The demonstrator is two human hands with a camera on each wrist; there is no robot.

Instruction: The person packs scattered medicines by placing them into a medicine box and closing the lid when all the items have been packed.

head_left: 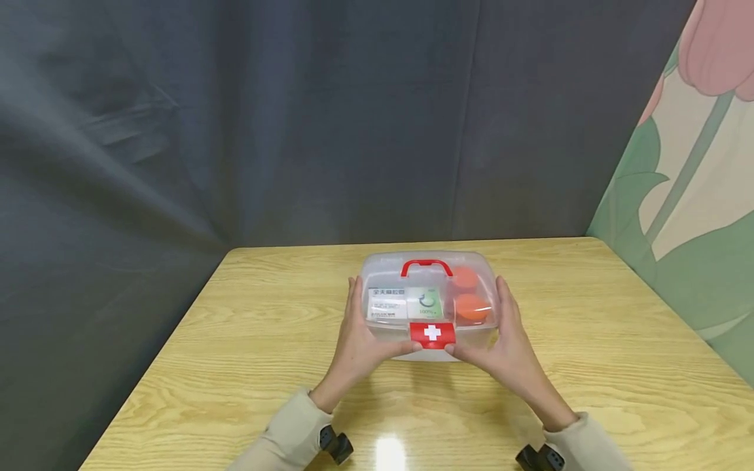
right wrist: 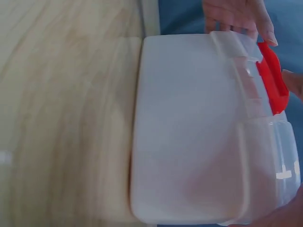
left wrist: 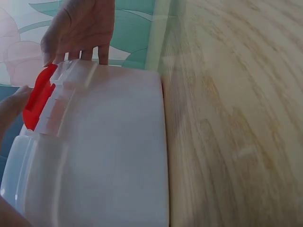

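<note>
A clear plastic first-aid box (head_left: 385, 265) stands on the table with its lid on. My left hand (head_left: 360, 340) holds its left side and front, fingers along the side wall. On the opposite side my right hand (head_left: 508, 343) holds it the same way. Both thumbs press at the two ends of the red latch (head_left: 432, 335), which bears a white cross. A red carry handle (head_left: 427, 262) lies on the lid. Through the plastic show a white printed carton (head_left: 387, 303), a green-and-white carton (head_left: 425, 303) and two orange round things (head_left: 473, 307).
The box rests on a light wood-grain table (head_left: 265, 314). Behind and to the left hangs a dark curtain (head_left: 353, 131). A wall with painted tulips (head_left: 695, 183) borders the right side. Each wrist wears a small black camera (head_left: 336, 445) over a beige sleeve.
</note>
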